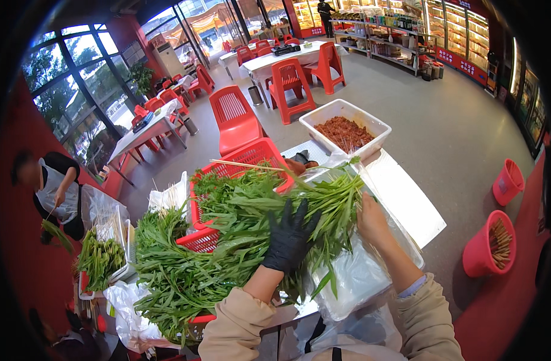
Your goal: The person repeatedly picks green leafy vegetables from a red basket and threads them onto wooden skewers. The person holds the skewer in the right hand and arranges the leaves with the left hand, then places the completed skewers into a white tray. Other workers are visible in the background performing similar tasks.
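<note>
My left hand (291, 237), in a black glove, lies spread on a large heap of long-leaved greens (239, 239). My right hand (371, 219) is bare and cupped against the cut stem ends of a bunch of greens (331, 194); whether its fingers grip them is hidden. Beneath this bunch lies a stack of clear plastic bags (352, 280) on a tray. Red plastic baskets (246, 155) hold more greens at the left. Thin wooden skewers (246, 165) lie across the far basket.
A white tub (345, 108) of reddish-brown food stands beyond the bags. Bundled skewers (169, 198) and a tray of skewered greens (101, 261) lie left. A person in an apron (61, 194) holds a skewer of greens. Red bins (489, 243) stand on the right. A red chair (237, 119) stands ahead.
</note>
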Demonstrator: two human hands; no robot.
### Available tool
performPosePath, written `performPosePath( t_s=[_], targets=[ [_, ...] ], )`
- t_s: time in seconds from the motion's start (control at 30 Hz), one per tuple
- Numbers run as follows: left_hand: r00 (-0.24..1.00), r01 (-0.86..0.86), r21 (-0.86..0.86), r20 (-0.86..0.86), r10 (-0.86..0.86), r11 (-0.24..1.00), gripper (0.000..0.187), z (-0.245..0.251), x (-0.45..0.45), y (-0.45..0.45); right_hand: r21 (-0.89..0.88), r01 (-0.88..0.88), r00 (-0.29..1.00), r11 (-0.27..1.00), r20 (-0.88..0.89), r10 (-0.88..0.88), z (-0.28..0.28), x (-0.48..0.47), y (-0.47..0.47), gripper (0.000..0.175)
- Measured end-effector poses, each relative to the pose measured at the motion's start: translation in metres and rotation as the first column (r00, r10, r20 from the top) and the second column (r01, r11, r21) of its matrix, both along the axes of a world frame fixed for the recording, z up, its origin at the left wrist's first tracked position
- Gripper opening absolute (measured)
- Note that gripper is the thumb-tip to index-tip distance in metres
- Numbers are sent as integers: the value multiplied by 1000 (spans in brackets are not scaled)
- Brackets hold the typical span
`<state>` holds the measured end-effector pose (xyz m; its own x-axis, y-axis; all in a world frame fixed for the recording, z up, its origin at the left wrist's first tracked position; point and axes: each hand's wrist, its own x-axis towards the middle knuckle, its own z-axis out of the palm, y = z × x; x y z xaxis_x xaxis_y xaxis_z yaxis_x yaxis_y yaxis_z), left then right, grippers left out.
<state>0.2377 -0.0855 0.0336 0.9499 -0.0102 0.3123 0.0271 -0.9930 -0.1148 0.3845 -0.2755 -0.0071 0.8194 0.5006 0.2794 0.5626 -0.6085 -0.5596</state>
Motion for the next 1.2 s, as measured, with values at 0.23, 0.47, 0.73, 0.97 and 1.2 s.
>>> performPosePath(
  t_s=[0.23, 0.47, 0.73, 0.97, 1.2],
  targets=[
    [1000, 21, -21, 22, -21, 1000, 65, -25, 6, 2, 43, 18, 994, 999, 110, -23, -27, 5, 2, 57],
    [997, 71, -80, 17, -69, 994, 52, -3, -16, -2, 279, -85, 983, 957, 182, 34, -19, 22, -24, 46],
    [965, -133, -258, 188, 185, 957, 52, 61, -137, -15, -143, 13, 999, 990, 50, -5, -94, 149, -125, 18],
    [774, -501, -300, 263, 575, 812, 32, 25, -268, 10, -64, -131, 982, 989, -145, 121, -121, 147, -101, 19],
    [947, -317, -304, -45, 319, 899, 27, 22, -230, 36, 18, -48, 961, 999, -272, 51, -125, 154, -100, 14]
  ],
)
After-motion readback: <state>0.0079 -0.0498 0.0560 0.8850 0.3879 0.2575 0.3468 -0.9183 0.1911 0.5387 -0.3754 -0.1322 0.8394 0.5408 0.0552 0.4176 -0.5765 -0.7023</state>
